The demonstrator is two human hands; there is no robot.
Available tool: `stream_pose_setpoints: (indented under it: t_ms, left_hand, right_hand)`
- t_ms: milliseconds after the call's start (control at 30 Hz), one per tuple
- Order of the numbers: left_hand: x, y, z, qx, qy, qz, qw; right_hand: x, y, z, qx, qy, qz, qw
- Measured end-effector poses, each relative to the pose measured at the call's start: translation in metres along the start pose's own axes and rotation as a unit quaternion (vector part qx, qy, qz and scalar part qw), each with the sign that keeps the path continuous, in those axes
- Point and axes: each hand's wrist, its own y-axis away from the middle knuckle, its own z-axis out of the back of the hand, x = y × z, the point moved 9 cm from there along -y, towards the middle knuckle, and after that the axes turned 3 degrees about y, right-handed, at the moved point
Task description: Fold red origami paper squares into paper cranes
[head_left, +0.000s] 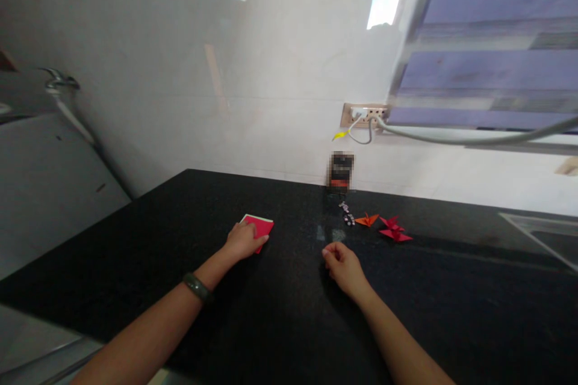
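Note:
My left hand (242,240) lies over the left part of a small stack of red paper (262,226) with a pale edge at the back. Its fingers curl on the paper and the thumb points right across it; the fingertips are partly hidden. A dark green bangle (197,287) circles the left wrist. To the right, my right hand (345,267) rests just at the countertop with fingers curled in and nothing visible in them. Beyond it sit an orange folded paper crane (367,220) and red folded paper cranes (394,230), close together.
The black countertop (289,313) meets a pale tiled wall (271,72). A small pixelated dark box (341,171) stands against it, with a small beaded-looking item (347,213) in front. A wall socket (366,115) holds plugs and cables. At far right is a sink-like metal edge (537,237).

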Motion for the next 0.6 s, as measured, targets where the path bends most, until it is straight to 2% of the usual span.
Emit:
stream_pose_setpoints:
  t_ms: [300,467,533,600]
  left_hand:
    - [0.007,-0.003,0.007,0.019,0.038,-0.008,0.999]
    - [0.017,-0.003,0.020,-0.017,0.045,0.021,0.999]
    - [0.013,0.001,0.029,-0.038,0.039,0.019,0.998]
    - [-0.001,0.009,0.038,-0.064,0.032,-0.008,0.997]
  right_hand:
    - [0.000,0.004,0.000,0.025,-0.038,-0.008,0.999]
    - [-0.003,0.005,-0.001,0.028,-0.051,-0.021,0.998]
    - [-0.004,0.005,-0.002,0.027,-0.052,-0.024,0.998]
    - [-0.002,0.005,-0.002,0.026,-0.056,-0.023,0.998]
